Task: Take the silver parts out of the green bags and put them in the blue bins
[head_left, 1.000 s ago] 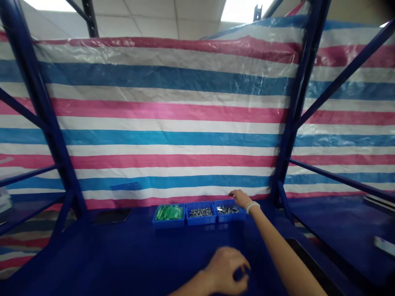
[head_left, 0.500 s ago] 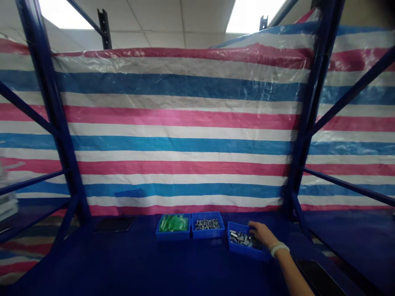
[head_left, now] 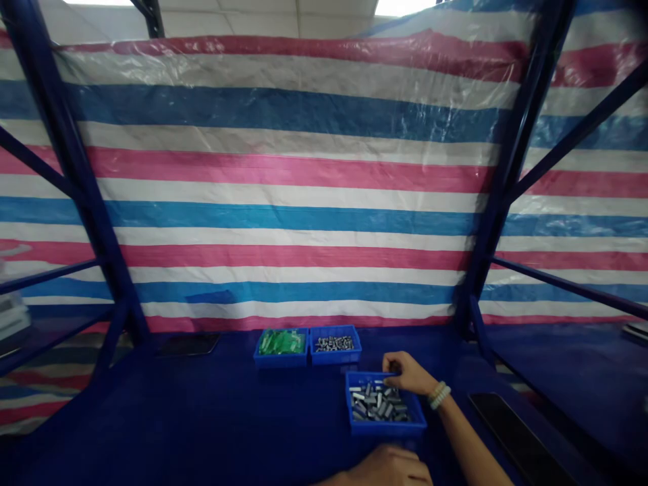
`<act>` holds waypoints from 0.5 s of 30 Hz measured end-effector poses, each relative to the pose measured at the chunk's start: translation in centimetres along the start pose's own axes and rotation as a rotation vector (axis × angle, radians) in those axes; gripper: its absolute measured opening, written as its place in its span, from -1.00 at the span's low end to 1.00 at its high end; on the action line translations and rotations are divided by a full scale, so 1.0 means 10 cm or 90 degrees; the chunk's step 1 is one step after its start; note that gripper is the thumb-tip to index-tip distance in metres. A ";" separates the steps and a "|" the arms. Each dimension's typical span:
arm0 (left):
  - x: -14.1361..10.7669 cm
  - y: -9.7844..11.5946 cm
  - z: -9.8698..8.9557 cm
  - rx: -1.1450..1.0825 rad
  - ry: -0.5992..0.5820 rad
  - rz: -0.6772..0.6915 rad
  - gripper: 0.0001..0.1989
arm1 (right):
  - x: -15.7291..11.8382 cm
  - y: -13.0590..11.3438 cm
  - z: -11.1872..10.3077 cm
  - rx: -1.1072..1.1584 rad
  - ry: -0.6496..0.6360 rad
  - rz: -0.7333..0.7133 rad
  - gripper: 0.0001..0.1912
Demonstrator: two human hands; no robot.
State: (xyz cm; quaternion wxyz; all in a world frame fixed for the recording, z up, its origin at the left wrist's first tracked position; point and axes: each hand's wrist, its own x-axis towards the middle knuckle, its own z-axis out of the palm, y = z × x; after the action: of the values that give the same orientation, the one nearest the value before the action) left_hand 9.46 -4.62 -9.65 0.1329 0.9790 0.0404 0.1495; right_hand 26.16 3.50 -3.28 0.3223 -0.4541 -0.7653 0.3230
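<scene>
A blue plastic bin [head_left: 387, 428] stands on the dark blue tabletop, filled with small grey and silver metal pieces [head_left: 379, 402]. My right hand [head_left: 410, 373], with a beaded bracelet at the wrist, grips the back rim of this bin with bent fingers; a small dark spot shows between thumb and fingers. At the bottom edge of the view, my left hand [head_left: 389, 466] is in front of the bin, apart from it. Its fingers are curled, and the inside of the hand is hidden.
Farther back stand two more blue bins, one with green packets [head_left: 281, 342], the other with small metal parts [head_left: 334, 343]. A dark phone-like slab [head_left: 516, 432] lies at right, a flat dark object [head_left: 190, 344] at back left. Blue posts [head_left: 491, 202] frame a striped sheet.
The bin of metal pieces has come nearer and a little left, with my right hand at its back rim. My left hand has entered from below. The view has tilted down.
</scene>
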 end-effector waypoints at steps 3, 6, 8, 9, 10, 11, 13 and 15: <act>-0.02 -0.06 0.10 0.031 0.017 0.046 -0.82 | 0.03 -0.15 0.18 -0.004 0.043 -0.059 -0.90; -0.01 -0.10 0.14 0.056 0.017 0.064 -0.81 | 0.05 -0.26 0.32 -0.001 0.113 -0.104 -0.88; -0.01 -0.10 0.11 0.062 0.017 0.058 -0.81 | 0.05 -0.33 0.39 -0.006 0.169 -0.127 -0.88; 0.00 -0.09 0.08 0.058 0.020 0.055 -0.81 | 0.05 -0.36 0.41 -0.011 0.192 -0.141 -0.88; 0.00 -0.07 0.04 0.051 0.026 0.053 -0.82 | 0.04 -0.40 0.43 -0.018 0.210 -0.159 -0.88; 0.00 -0.04 -0.01 0.040 0.032 0.051 -0.82 | 0.03 -0.44 0.44 -0.026 0.223 -0.180 -0.88; 0.00 0.01 -0.12 0.005 0.042 0.046 -0.83 | 0.01 -0.50 0.45 -0.040 0.246 -0.227 -0.90; 0.00 0.07 -0.23 -0.039 0.047 0.026 -0.79 | -0.02 -0.55 0.47 -0.057 0.269 -0.279 -0.90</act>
State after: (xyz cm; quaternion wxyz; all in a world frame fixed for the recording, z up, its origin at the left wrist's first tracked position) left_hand 8.84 -4.77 -7.36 0.1583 0.9688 0.0210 0.1897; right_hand 19.85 0.30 -1.77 0.5160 -0.3490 -0.7745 0.1103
